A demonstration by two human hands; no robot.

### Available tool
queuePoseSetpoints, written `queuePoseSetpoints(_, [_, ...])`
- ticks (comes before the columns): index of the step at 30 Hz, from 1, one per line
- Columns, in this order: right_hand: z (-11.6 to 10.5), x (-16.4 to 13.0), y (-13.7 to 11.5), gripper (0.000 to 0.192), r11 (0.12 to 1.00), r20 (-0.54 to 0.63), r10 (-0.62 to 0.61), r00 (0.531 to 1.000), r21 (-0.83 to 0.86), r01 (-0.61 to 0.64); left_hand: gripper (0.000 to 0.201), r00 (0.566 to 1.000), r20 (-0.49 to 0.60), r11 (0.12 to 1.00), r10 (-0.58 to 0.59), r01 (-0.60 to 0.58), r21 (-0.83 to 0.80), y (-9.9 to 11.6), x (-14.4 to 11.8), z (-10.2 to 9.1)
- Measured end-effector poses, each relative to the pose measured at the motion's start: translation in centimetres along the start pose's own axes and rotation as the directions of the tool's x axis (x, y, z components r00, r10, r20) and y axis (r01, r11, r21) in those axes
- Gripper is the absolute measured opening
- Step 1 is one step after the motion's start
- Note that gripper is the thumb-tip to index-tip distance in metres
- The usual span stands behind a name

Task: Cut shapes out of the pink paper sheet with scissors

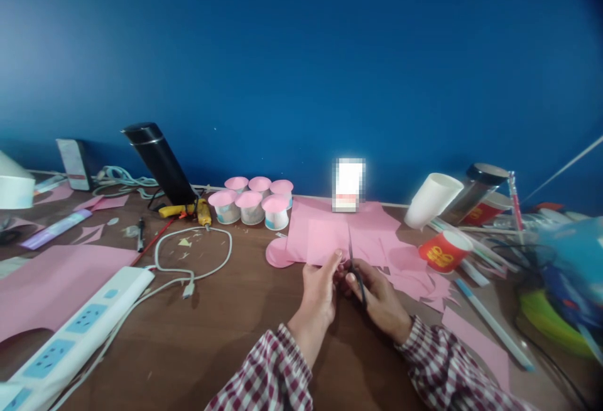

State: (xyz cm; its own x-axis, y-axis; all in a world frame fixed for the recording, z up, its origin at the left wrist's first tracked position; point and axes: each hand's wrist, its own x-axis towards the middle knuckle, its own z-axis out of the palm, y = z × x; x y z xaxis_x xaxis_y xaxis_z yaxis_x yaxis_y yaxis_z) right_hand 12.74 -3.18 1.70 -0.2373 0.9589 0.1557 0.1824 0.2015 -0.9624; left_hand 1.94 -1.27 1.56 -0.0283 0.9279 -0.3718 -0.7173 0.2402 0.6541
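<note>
My left hand (321, 291) pinches a piece of pink paper (327, 241) near its lower edge, thumb on top. My right hand (382, 298) is closed around dark-handled scissors (360, 284), whose blades point away from me along the paper's right side. Whether the blades touch the paper I cannot tell. Behind the held piece lie larger pink sheets (377, 225) and a rounded pink cutout (279, 254). Several small cups with pink paper tops (249, 200) stand in two rows to the left of the sheets.
Pink scraps (409, 273), a tipped red paper cup (445, 251) and a leaning white cup (433, 200) are at right. A bright, blurred-out screen (347, 185) stands by the wall. At left are a black flask (160, 163), a white cable (193, 232) and a power strip (80, 329).
</note>
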Motion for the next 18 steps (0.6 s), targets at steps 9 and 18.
queuePoseSetpoints(9, [-0.02, 0.06, -0.13, 0.029, 1.000, 0.007, 0.000, 1.000, -0.006, 0.000, 0.035, 1.000, 0.003, 1.000, -0.008, 0.009, -0.010, -0.06, -0.01, 0.10])
queuePoseSetpoints(18, [-0.12, -0.06, 0.47, 0.028, 0.999, 0.015, 0.008, 1.000, -0.031, -0.007, 0.037, 1.000, -0.005, 1.000, -0.016, 0.016, 0.025, -0.25, 0.04, -0.05])
